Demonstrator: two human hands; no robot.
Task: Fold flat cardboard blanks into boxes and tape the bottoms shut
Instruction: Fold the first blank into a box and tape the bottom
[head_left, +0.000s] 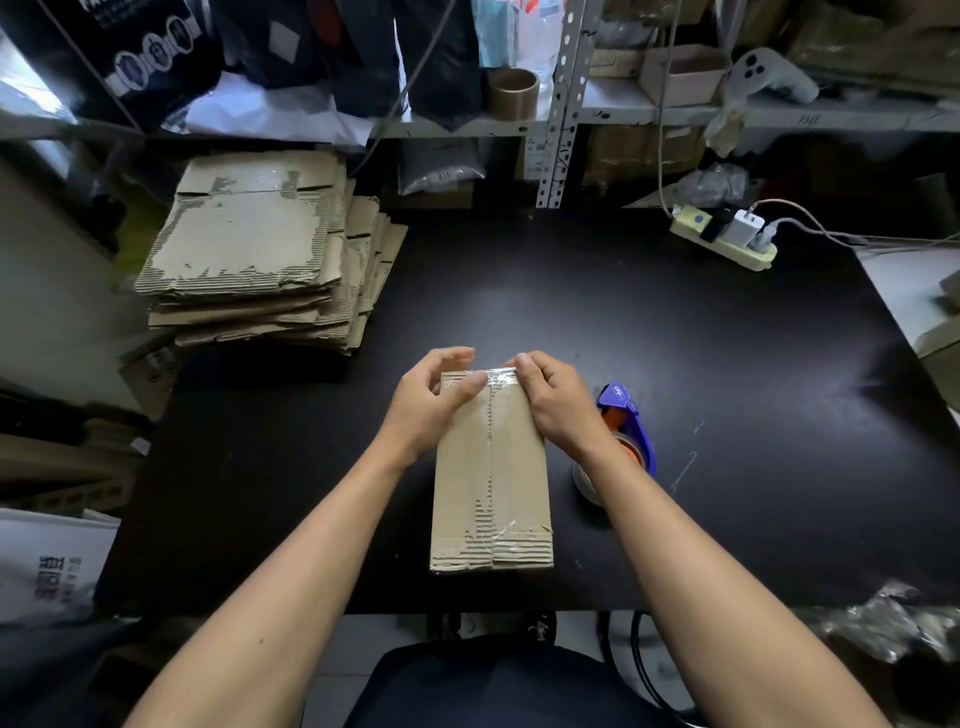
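A folded brown cardboard box (493, 478) stands on the black table (701, 364) with its taped bottom facing up. Clear tape runs along its middle seam. My left hand (434, 402) grips the far left corner of the box, thumb pressing the tape end at the far edge. My right hand (553, 402) grips the far right corner, thumb also on the tape. A blue tape dispenser (628, 431) lies just right of the box, partly hidden by my right wrist. A stack of flat cardboard blanks (260, 249) sits at the far left of the table.
A power strip (724, 236) with plugs and cables lies at the far right. Metal shelving (561, 104) with a tape roll (513, 93), bags and small boxes lines the back. Cartons and a white bag (47, 566) stand left of the table.
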